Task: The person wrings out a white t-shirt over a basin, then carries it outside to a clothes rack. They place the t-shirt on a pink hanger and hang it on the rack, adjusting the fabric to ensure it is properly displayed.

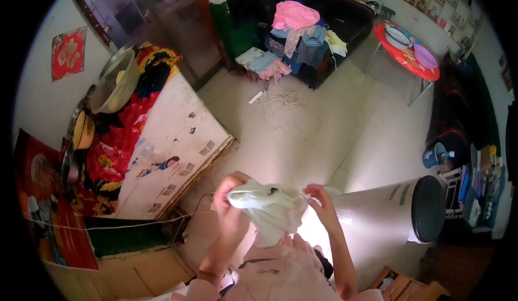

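Observation:
A pale, whitish-green cloth garment [271,208] hangs bunched in front of my chest, with a small dark mark near its top. My left hand [232,198] grips its gathered upper edge on the left side. On the right, my right hand [321,200] is raised at the garment's edge, fingers bent; thumb and forefinger appear to pinch its rim. Folds of the cloth drop between the two hands, over my light pink top [275,276]. A bright light shines low behind the right forearm.
A white cylinder with a black end [427,210] stands right. At left, a white cabinet [174,143] carries a red floral cloth and basins. Piled clothes [297,22] lie on a black sofa. A power strip [255,97] and coiled cable [289,98] lie on the floor. A red table [380,38] holds basins.

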